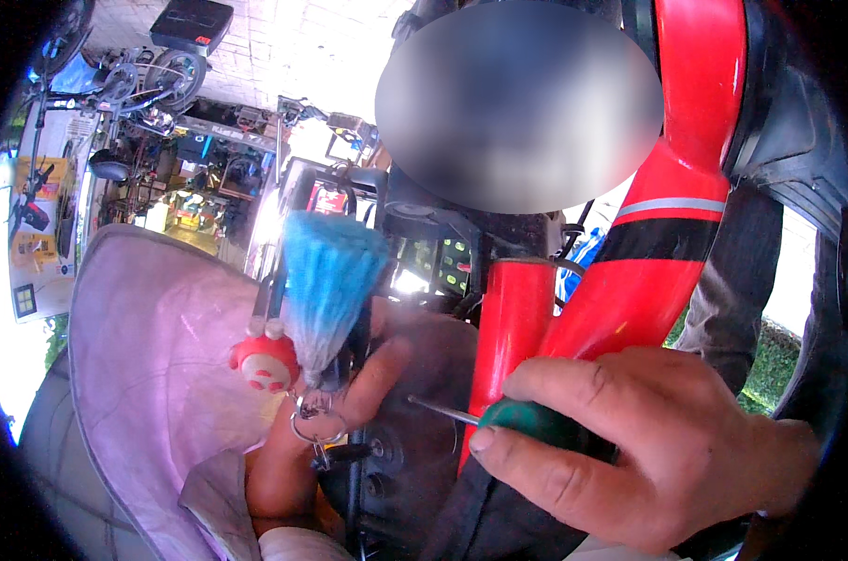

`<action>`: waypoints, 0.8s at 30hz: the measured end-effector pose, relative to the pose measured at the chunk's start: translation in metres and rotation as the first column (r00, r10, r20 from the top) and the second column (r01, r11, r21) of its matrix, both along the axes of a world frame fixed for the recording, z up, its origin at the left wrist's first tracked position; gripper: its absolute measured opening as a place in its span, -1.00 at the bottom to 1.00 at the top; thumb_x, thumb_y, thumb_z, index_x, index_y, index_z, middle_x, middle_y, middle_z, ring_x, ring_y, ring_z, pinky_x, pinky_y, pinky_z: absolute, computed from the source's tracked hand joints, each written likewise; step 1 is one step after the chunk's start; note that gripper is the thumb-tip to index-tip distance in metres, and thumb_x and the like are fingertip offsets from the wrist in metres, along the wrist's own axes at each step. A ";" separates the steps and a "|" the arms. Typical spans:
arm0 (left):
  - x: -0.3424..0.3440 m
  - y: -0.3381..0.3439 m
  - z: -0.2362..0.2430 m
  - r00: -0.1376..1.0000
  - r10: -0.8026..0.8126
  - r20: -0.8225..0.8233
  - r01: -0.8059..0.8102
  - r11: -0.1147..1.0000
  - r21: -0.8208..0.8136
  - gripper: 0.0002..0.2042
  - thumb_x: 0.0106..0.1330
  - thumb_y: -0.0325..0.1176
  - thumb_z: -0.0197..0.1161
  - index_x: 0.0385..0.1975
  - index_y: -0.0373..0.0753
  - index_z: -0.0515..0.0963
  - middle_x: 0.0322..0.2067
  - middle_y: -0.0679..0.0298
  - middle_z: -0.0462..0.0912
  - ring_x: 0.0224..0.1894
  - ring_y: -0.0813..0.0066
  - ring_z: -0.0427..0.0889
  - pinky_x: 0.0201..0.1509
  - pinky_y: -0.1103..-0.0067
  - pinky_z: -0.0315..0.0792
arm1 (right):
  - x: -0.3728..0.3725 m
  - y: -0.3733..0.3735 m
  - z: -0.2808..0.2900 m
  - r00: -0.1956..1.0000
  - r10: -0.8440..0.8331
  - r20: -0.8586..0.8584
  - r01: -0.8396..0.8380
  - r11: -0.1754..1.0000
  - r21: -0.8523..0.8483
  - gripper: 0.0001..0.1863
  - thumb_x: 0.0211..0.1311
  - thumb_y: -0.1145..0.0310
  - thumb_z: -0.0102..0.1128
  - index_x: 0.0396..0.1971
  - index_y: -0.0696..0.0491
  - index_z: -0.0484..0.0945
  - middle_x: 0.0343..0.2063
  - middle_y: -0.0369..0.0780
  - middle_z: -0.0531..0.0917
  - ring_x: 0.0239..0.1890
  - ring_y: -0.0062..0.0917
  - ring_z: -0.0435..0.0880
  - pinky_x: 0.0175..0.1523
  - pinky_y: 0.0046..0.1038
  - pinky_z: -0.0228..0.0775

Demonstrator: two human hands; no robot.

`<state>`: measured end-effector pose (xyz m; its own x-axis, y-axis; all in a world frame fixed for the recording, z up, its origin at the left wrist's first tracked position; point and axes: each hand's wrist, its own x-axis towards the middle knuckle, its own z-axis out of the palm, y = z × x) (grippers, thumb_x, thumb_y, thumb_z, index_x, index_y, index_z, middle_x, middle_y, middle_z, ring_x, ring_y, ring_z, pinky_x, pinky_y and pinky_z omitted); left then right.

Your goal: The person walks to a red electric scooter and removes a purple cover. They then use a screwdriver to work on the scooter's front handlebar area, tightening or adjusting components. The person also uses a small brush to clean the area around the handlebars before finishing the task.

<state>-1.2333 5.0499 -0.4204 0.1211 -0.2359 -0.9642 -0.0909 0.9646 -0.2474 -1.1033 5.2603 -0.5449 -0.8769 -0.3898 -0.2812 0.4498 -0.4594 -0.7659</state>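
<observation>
My right hand (620,439) is closed round the dark green handle of a screwdriver (522,421). Its thin metal shaft points left, with the tip over a dark rounded panel (433,355). To the left, my left hand (358,393) shows only in part, with a finger reaching up beside the panel. The rest is covered by a blue tassel (330,280), a red and beige figure charm (263,363) and a metal key ring (317,421). Whether its fingers grip anything is hidden. Red tubes (517,327) of a vehicle frame rise beside the screwdriver.
A wide red body part (620,280) with black and silver bands slants up on the right. Behind it stands a person's trouser leg (742,290). Pink-lilac cloth (162,365) fills the left. Beyond are a parked two-wheeler (162,79) and cluttered shelves (190,178).
</observation>
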 end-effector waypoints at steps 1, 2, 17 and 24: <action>0.001 -0.002 0.001 1.000 0.001 0.001 -0.001 1.000 0.011 -0.70 0.23 -0.47 0.14 -0.03 -0.26 0.43 -0.13 0.12 0.51 -0.03 0.29 0.48 0.11 0.46 0.32 | 0.000 -0.001 0.000 1.000 -0.014 -0.002 0.014 1.000 0.021 -0.68 0.06 0.41 0.25 -0.12 0.11 0.59 -0.16 -0.05 0.54 -0.24 -0.32 0.62 -0.19 -0.38 0.51; 0.000 -0.003 0.002 1.000 0.000 0.000 0.000 1.000 0.020 -0.69 0.22 -0.47 0.14 -0.02 -0.27 0.43 -0.13 0.11 0.51 -0.03 0.28 0.48 0.11 0.45 0.32 | -0.001 0.001 0.000 1.000 -0.013 -0.016 0.014 0.999 0.046 -0.68 0.07 0.42 0.25 -0.12 0.11 0.59 -0.16 -0.05 0.55 -0.24 -0.31 0.62 -0.19 -0.38 0.51; 0.003 -0.002 -0.003 0.997 0.046 -0.057 -0.054 0.989 -0.140 -0.62 0.20 -0.11 0.08 -0.20 -0.29 0.61 0.12 -0.07 0.32 0.18 0.09 0.32 0.23 0.30 0.18 | -0.013 0.023 -0.028 0.969 0.132 0.208 -0.090 0.975 -0.203 -0.71 0.05 0.41 0.27 -0.17 0.08 0.60 -0.21 -0.08 0.57 -0.29 -0.35 0.64 -0.24 -0.39 0.53; -0.010 0.001 -0.013 0.990 -0.091 0.112 0.091 0.996 0.004 -0.59 0.22 -0.11 0.10 -0.13 -0.33 0.60 0.14 -0.09 0.28 0.19 0.07 0.31 0.26 0.31 0.15 | -0.020 0.018 -0.038 0.959 0.201 0.198 -0.150 0.958 -0.244 -0.72 0.03 0.39 0.29 -0.18 0.05 0.61 -0.24 -0.08 0.58 -0.33 -0.37 0.65 -0.27 -0.39 0.54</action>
<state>-1.2432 5.0505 -0.4335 0.2059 -0.2516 -0.9457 0.0257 0.9674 -0.2518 -1.1232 5.2788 -0.5831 -0.7156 -0.6070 -0.3456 0.6834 -0.5062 -0.5260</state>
